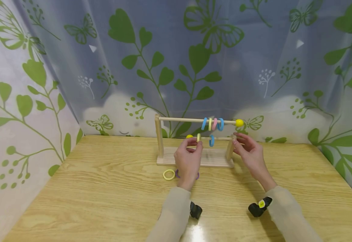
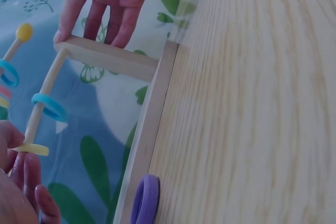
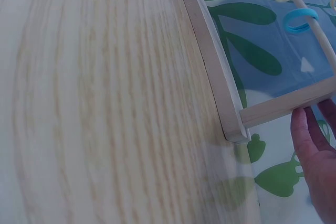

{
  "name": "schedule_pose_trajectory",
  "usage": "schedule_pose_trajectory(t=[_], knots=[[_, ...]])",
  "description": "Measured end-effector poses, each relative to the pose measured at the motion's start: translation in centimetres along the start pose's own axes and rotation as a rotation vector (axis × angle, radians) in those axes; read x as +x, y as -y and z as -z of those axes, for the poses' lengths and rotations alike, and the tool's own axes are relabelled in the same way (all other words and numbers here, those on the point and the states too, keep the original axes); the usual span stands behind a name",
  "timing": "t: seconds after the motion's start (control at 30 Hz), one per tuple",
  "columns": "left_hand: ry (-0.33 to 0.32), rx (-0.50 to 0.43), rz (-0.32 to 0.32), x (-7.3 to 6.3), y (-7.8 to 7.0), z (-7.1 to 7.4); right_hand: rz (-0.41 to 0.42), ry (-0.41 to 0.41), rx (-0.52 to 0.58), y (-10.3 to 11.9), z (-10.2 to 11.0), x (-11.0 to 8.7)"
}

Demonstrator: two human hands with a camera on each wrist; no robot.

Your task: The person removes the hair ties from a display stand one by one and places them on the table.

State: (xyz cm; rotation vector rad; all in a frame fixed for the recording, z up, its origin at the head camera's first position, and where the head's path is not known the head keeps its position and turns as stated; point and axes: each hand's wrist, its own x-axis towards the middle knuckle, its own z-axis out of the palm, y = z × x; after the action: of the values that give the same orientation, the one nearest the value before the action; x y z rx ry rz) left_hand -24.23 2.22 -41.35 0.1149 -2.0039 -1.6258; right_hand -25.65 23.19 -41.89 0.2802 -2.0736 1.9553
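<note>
My left hand [image 1: 188,159] pinches a pale yellow ring [image 2: 34,149] between thumb and fingers, around the lower rod [image 2: 48,80] of a wooden rack. A blue ring [image 1: 211,140] hangs on that same rod, farther right. At the rack's right side, my right hand [image 1: 251,156] grips the top of the short post [image 1: 229,152], thumb in front and fingers behind. The upper rod [image 1: 180,119] carries blue, yellow and pink rings [image 1: 214,124] toward its yellow ball end [image 1: 239,122]. Another yellow ball [image 1: 189,136] tips the lower rod, partly covered by my left hand.
On the wooden table [image 1: 109,195], a yellow ring [image 1: 169,175] lies before the rack's base [image 1: 212,161]. Beside it, a purple ring [image 2: 145,201] is partly hidden behind my left wrist in the head view. A leaf-patterned curtain [image 1: 170,67] hangs behind the table.
</note>
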Motion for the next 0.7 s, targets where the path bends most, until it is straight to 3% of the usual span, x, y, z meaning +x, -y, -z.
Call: schedule_pose_trajectory(t=[0.7], knots=[[-0.048, 0.005, -0.003, 0.4, 0.35, 1.01, 0.0, -0.009, -0.019, 0.08, -0.08, -0.04]])
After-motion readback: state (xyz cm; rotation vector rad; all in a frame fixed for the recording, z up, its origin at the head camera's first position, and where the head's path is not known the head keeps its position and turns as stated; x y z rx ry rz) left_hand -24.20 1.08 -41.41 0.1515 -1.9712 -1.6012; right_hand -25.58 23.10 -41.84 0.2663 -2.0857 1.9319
